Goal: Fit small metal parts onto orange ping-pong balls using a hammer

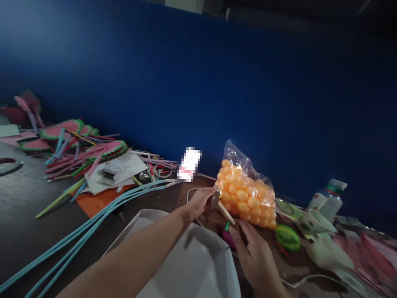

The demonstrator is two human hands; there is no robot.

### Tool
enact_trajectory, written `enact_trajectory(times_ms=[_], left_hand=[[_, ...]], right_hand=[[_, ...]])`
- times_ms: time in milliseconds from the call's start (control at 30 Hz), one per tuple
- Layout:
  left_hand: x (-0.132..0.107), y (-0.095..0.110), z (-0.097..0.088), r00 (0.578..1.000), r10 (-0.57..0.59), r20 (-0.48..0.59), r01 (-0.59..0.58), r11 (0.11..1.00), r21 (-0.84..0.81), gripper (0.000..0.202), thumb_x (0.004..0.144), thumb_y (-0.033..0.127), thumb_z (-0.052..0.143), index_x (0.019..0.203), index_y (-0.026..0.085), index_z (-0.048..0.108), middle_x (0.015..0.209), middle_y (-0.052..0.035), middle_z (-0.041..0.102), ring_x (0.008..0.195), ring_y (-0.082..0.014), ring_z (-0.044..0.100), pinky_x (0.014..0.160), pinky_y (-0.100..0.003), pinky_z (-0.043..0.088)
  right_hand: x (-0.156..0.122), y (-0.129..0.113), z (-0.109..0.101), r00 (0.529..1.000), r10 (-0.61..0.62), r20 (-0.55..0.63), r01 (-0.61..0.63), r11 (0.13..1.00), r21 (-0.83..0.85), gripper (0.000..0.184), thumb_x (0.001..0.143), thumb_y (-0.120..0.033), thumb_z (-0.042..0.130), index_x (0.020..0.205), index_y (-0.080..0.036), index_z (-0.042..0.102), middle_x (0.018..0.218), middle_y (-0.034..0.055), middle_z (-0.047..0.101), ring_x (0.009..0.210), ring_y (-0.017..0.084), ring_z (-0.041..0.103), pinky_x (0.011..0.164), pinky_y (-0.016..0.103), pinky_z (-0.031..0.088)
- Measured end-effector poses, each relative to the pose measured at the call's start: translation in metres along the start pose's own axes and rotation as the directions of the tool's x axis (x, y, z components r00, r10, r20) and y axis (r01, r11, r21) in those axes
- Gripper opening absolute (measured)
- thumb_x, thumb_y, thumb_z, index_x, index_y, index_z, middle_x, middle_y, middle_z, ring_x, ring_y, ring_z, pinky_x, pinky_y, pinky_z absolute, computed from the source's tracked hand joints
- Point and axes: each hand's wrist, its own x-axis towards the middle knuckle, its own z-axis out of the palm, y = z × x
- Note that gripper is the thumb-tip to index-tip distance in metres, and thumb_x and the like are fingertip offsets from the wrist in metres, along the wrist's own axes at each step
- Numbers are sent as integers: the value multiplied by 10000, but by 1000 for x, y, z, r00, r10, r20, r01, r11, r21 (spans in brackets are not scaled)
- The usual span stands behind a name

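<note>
My left hand [200, 203] reaches forward over a white paper bag [186, 256], its fingers closed round the head of a small hammer-like tool [216, 198]. The tool's pale wooden handle [226, 213] slants down to my right hand [256, 252], whose fingers pinch its lower end. A small pink and green piece [228, 236] lies just left of my right hand. Right behind both hands stands a clear plastic bag full of orange balls [246, 194].
Long light-blue tubes [93, 223] run across the dark table [27, 215]. Pink paper fans, sticks and papers [89, 153] are heaped at the left. A green lid [288, 238], white cups [316, 223], a plastic bottle [328, 198] and a white cable [310, 279] lie at the right. A blue wall [217, 82] stands behind.
</note>
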Motion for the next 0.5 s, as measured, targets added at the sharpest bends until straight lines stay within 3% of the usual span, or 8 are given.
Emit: enact_trajectory(times_ms=[167, 500], left_hand=[[-6, 4, 4, 995, -14, 97, 15, 1000, -14, 323, 706, 415, 745, 748, 101, 682, 630, -54, 647, 527, -139, 584, 501, -250, 506], [-9, 7, 6, 992, -24, 123, 29, 999, -38, 301, 713, 390, 741, 768, 99, 686, 650, -60, 667, 539, -139, 581, 519, -250, 490]], right_hand=[[4, 4, -4, 997, 74, -10, -75, 995, -64, 340, 936, -452, 406, 994, -206, 633, 982, 97, 714, 871, 235, 691, 705, 303, 517], [4, 4, -5, 997, 71, -28, -74, 992, -103, 353, 933, -457, 413, 1047, -217, 645, 1036, 90, 716, 912, 240, 691, 731, 311, 515]])
